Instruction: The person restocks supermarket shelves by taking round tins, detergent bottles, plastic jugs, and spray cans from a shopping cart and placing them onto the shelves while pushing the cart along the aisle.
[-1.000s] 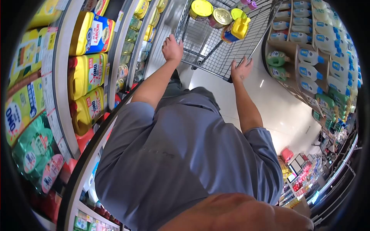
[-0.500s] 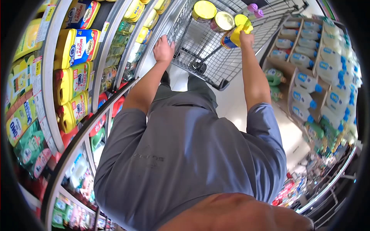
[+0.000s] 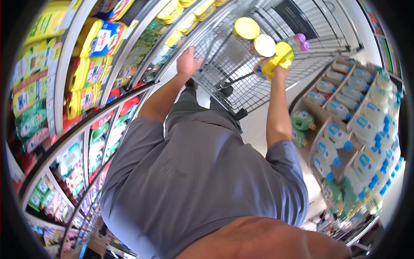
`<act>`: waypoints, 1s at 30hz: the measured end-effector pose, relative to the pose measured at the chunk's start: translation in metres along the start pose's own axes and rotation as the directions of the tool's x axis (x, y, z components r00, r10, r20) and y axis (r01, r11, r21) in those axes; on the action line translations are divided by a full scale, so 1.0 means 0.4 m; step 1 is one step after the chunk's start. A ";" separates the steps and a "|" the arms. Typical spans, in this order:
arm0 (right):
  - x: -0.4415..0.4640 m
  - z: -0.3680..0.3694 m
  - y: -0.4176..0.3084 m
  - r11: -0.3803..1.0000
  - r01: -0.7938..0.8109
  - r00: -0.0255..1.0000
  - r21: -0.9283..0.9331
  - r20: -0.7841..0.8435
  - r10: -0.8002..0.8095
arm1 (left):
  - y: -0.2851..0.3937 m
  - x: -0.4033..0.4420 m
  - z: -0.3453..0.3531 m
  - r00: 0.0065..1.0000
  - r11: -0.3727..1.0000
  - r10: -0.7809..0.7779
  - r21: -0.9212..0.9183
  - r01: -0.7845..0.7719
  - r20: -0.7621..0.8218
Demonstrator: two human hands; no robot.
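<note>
My right hand (image 3: 281, 73) is closed on a yellow detergent bottle (image 3: 271, 67) with a blue label, held inside the shopping cart (image 3: 241, 93). Right by the bottle in the cart stand a tub with a bright yellow lid (image 3: 246, 28), one with a pale lid (image 3: 264, 45) and one with a yellow-green lid (image 3: 284, 50). Bottles with purple caps (image 3: 299, 39) lie behind them. My left hand (image 3: 188, 64) is empty with its fingers apart, at the near left side of the cart; whether it touches the wire is unclear.
Shelves on the left carry yellow detergent jugs (image 3: 101, 38) and several other packages. To the right, a cardboard display (image 3: 317, 110) holds rows of white bottles with blue caps (image 3: 334, 136) and a few green bottles (image 3: 303, 121). Pale floor (image 3: 256, 125) shows between cart and display.
The view has turned, so the shelves, cart and display sit differently in it. My right hand still grips the bottle among the tubs. My left hand remains beside the cart, fingers more spread.
</note>
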State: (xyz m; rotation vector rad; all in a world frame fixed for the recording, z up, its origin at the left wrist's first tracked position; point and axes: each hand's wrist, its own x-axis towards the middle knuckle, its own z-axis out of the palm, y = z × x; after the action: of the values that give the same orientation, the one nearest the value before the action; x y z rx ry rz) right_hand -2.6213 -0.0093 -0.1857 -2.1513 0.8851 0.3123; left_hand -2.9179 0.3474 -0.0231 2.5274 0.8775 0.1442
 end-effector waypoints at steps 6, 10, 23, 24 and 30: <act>-0.387 -0.223 -0.161 0.882 0.252 0.919 0.397 0.188 -0.347 | 0.023 -0.008 -0.023 1.000 0.995 -0.016 -0.093 0.017 0.007; -0.691 -0.334 -0.346 0.833 0.550 0.755 0.064 0.388 -0.529 | 0.023 -0.009 -0.074 0.977 0.948 0.108 -0.277 -0.156 -0.183; -1.389 -0.211 -0.803 -0.037 0.978 -0.170 0.207 0.678 -0.715 | -0.061 0.063 -0.430 0.615 -0.555 0.684 -0.269 0.788 0.392; -1.422 -0.180 -0.815 -0.106 0.961 -0.252 0.255 0.655 -0.712 | -0.056 0.086 -0.486 0.734 -0.707 0.618 -0.208 0.676 0.281; -1.522 -0.027 -0.902 -0.396 0.840 -0.541 0.371 0.525 -0.657 | -0.157 0.216 -0.587 0.922 -0.881 0.385 -0.284 0.378 0.033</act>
State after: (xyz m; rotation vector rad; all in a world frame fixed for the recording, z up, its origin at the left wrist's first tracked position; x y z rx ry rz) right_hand -2.8190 0.4483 0.3167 -1.8713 -1.8271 0.1358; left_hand -2.9418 0.5345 0.1530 -0.1522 -0.1230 0.2787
